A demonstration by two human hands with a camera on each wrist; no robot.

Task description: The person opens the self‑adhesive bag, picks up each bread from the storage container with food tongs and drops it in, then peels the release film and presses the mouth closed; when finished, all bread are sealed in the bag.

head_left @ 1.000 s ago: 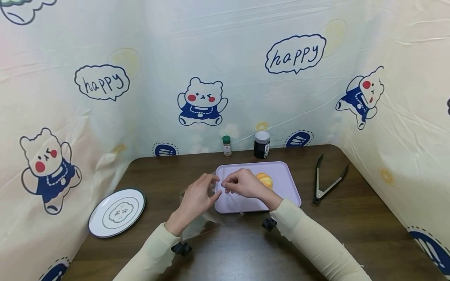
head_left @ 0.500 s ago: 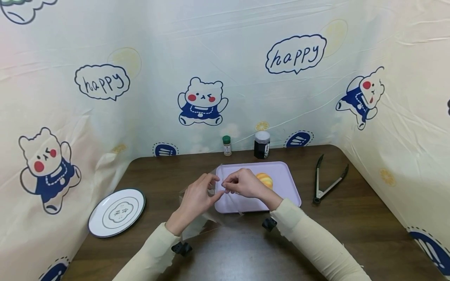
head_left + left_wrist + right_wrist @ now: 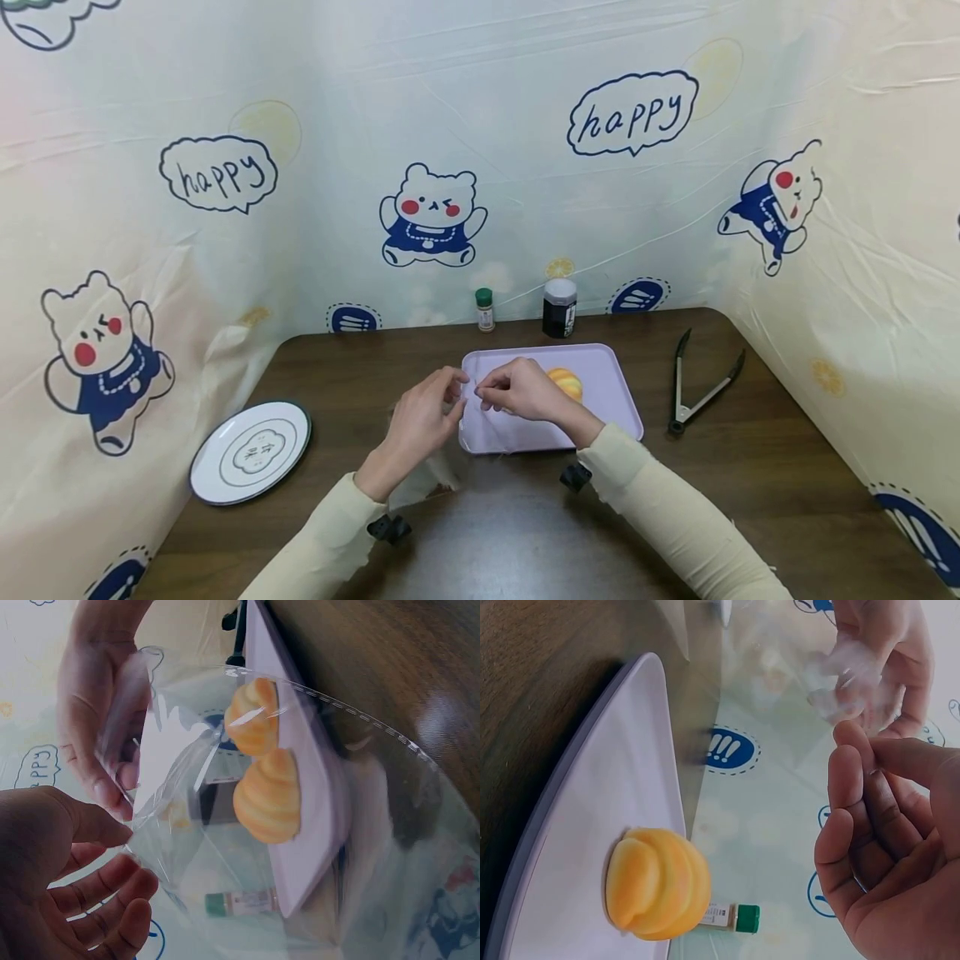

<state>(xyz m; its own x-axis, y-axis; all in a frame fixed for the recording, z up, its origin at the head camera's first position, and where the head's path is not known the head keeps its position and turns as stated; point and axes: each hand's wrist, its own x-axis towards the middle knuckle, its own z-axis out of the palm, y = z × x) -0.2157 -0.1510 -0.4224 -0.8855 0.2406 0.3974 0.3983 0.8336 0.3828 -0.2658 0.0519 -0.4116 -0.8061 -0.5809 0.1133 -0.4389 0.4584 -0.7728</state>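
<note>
A clear plastic bag (image 3: 184,761) spreads between my two hands, its crinkled edge gathered at the fingertips. My right hand (image 3: 525,389) pinches that edge between thumb and forefinger, over the left half of a lilac tray (image 3: 502,433). Just to its left, my left hand (image 3: 423,417) holds the bag at thumb and bent fingers, as the left wrist view shows. Two ridged, golden bread rolls lie on the tray; one roll (image 3: 268,799) shows through the film, and a roll (image 3: 658,883) is close in the right wrist view. In the head view the right hand partly covers them.
Behind the tray stand a small green-capped shaker bottle (image 3: 484,310) and a dark jar with a pale lid (image 3: 559,308). Tongs (image 3: 693,404) lie spread at the right. A white plate (image 3: 251,454) sits at the table's left edge. Printed cloth hangs around the table.
The left thumb has drawn back slightly from the right hand towards its own fingers, and the bag's film has shifted. The right hand stays almost still, pinching the bag.
</note>
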